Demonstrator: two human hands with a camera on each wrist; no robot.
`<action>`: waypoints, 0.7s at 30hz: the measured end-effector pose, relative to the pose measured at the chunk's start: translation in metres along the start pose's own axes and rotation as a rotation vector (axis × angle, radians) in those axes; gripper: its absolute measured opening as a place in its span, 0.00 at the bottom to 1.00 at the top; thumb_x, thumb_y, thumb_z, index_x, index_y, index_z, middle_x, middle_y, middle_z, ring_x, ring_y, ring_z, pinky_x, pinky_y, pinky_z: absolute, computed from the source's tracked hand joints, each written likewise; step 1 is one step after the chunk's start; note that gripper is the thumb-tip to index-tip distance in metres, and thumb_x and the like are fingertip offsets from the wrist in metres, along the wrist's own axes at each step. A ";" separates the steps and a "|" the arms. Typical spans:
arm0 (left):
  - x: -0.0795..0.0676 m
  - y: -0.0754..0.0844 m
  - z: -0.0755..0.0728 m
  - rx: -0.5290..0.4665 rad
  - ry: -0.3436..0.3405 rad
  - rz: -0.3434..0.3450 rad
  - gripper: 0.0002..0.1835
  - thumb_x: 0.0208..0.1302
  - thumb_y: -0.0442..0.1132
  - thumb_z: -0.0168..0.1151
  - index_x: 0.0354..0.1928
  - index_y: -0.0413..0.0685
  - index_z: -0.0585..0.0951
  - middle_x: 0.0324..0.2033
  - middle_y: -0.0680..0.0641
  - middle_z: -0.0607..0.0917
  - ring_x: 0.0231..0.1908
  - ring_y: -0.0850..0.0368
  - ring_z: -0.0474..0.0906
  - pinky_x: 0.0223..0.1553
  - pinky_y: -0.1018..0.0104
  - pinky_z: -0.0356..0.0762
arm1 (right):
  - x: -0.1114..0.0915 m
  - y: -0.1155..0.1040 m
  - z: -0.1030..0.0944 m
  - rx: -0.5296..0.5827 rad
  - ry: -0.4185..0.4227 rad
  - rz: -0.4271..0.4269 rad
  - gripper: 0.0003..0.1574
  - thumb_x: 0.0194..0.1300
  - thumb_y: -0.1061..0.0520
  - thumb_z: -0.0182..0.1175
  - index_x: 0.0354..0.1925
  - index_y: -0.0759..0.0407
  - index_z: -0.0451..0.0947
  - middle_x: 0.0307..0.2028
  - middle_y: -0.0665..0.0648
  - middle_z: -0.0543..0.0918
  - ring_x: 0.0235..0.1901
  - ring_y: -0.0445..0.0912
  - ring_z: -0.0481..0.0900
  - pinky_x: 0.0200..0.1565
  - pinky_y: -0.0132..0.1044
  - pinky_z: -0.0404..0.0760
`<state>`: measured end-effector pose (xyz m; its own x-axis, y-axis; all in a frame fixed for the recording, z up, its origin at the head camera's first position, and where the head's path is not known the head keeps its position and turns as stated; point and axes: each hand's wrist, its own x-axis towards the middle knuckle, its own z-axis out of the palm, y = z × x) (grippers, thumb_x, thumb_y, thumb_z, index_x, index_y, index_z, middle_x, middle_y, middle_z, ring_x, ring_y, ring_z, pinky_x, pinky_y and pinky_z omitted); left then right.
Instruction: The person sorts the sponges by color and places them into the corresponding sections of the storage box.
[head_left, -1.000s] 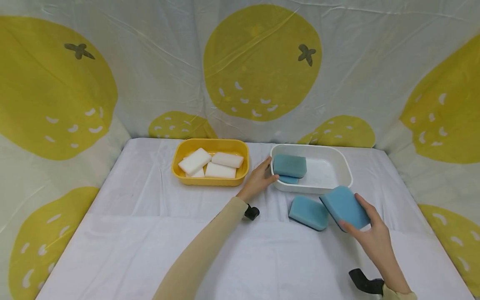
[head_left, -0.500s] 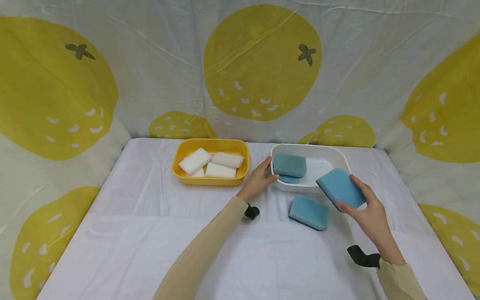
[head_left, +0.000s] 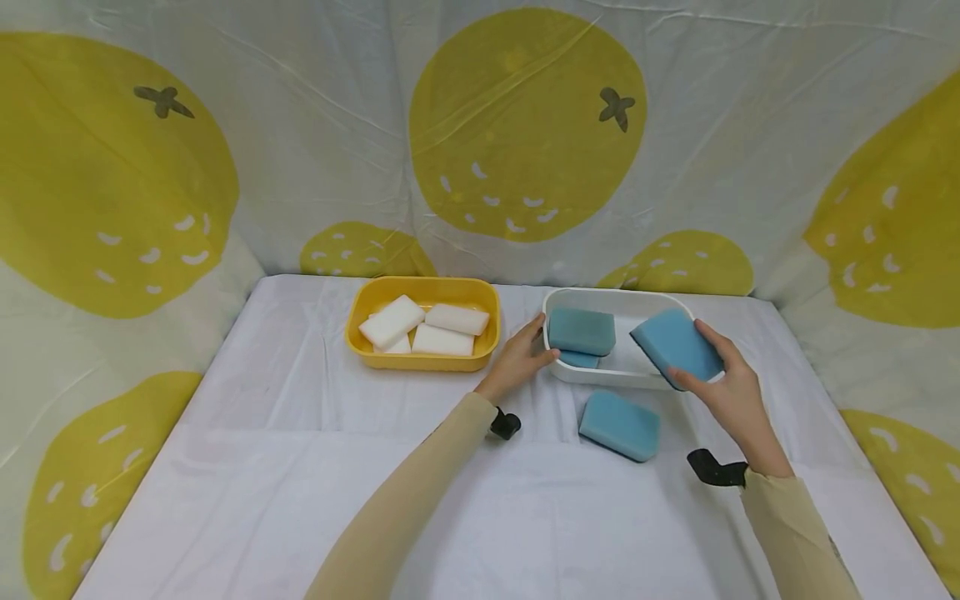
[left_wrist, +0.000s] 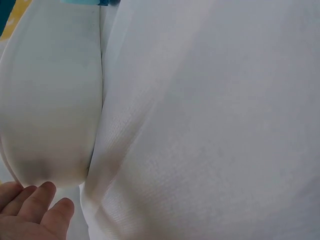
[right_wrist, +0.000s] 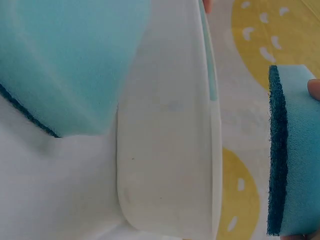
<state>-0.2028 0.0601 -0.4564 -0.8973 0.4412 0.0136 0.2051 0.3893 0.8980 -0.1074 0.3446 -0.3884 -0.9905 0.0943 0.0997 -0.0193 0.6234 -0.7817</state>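
My right hand (head_left: 733, 392) holds a blue scouring sponge (head_left: 678, 346) between thumb and fingers, tilted over the right end of a white tray (head_left: 600, 377). In the right wrist view, that sponge (right_wrist: 302, 155) shows its dark scrub layer. My left hand (head_left: 517, 362) rests its fingers against the tray's left end; in the left wrist view its fingertips (left_wrist: 41, 197) are at the tray wall. Inside the tray, at the left, a blue-green sponge (head_left: 581, 332) lies partly over another blue sponge (head_left: 579, 359). A further blue sponge (head_left: 621, 425) lies on the cloth in front.
Left of the white tray stands a yellow tray (head_left: 420, 363) with several white sponge blocks (head_left: 442, 340) piled inside. White cloth (head_left: 525, 517) covers the table. A lemon-patterned sheet (head_left: 360, 133) hangs behind and at both sides.
My right hand has carried its sponge away from me, from beside the loose sponge in front to over the tray's right end. My left hand has stayed at the tray.
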 end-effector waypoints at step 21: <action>-0.002 0.002 0.000 -0.008 0.002 -0.005 0.41 0.67 0.45 0.60 0.74 0.40 0.51 0.72 0.44 0.55 0.69 0.55 0.54 0.68 0.66 0.53 | 0.042 0.027 0.021 -0.077 -0.007 0.034 0.51 0.65 0.49 0.61 0.74 0.64 0.46 0.69 0.75 0.51 0.64 0.73 0.53 0.59 0.69 0.56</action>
<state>-0.2008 0.0599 -0.4543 -0.8989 0.4379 0.0103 0.1980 0.3852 0.9014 -0.1522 0.3493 -0.4182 -0.9914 0.1110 0.0691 0.0247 0.6780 -0.7346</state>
